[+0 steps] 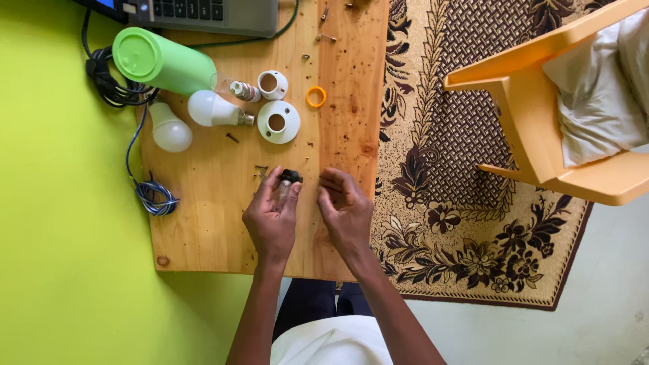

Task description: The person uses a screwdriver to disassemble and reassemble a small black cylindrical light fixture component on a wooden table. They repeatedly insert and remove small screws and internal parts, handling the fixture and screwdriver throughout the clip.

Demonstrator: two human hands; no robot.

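My left hand (272, 216) is closed around a small clear glass bulb with a black cap (289, 178), held just above the wooden table (203, 216). To the right of it, my right hand (346, 206) hovers with its fingers curled and pinched together; whether something tiny sits between the fingertips cannot be told. A few small screws (261, 169) lie on the wood just beyond my left hand.
Further back on the table lie two white bulbs (211, 109) (169, 128), two white lamp holder parts (278, 122) (272, 84), an orange ring (315, 96), a green cylinder (161, 61) and a laptop (203, 13). Cables (152, 192) hang off the left edge. An orange plastic chair (541, 101) stands on the patterned rug (446, 223) at right.
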